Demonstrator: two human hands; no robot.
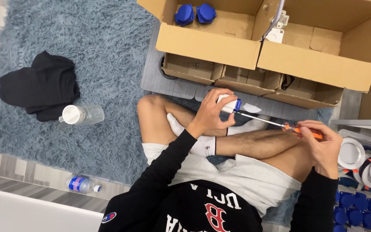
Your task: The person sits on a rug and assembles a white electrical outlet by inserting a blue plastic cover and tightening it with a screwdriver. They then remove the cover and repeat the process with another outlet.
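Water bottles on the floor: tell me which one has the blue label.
The smaller bottle lying on the bare wood floor by the rug's lower edge. The other bottle, on the rug beside the black clothing, is clear with a white cap.

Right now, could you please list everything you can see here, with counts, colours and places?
Socket part: one, white and blue, in left hand.
Screwdriver: one, orange handle, in right hand, tip at the part.
Cardboard boxes: two large and open, smaller trays in front, top.
Blue covers: two, in left box; more at bottom right.
Tape rolls: several, white, right edge.
Bottles: one clear on rug, one blue-labelled on floor.
Black cloth: one, on blue rug.
Left hand; right hand.
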